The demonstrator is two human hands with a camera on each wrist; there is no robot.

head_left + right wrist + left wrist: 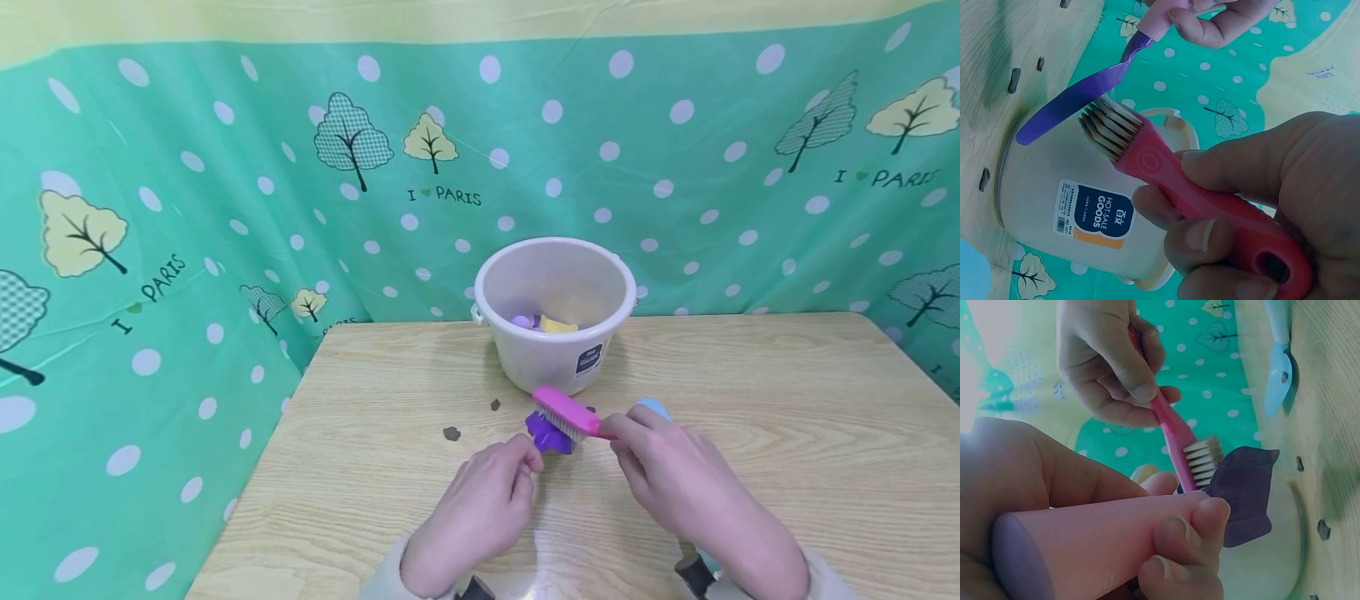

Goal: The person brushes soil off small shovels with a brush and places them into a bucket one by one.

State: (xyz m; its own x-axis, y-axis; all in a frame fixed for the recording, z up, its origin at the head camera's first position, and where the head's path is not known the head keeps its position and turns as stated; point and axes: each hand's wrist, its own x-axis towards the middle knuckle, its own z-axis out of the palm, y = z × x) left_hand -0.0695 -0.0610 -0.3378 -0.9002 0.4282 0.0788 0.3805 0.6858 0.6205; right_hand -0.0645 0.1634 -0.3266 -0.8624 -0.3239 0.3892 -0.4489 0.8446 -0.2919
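My left hand (487, 500) grips the pink handle (1104, 534) of a toy shovel, fingers wrapped round it. The shovel's purple head (551, 436) points away from me, low over the table in front of the bucket. In my right hand (678, 475) is a pink brush (566, 408), held by its handle between thumb and fingers. Its pale bristles (1112, 128) meet the purple head, as the right wrist view shows. Darker tips show on some bristles. In the head view, the left hand hides the shovel's handle.
A white bucket (555, 358) with purple and yellow things inside stands behind the hands. Several dark crumbs (452, 433) lie on the wooden table (360, 467). A light blue toy shovel (1279, 378) lies on the right, partly under my right hand. A patterned green cloth (247, 167) hangs behind.
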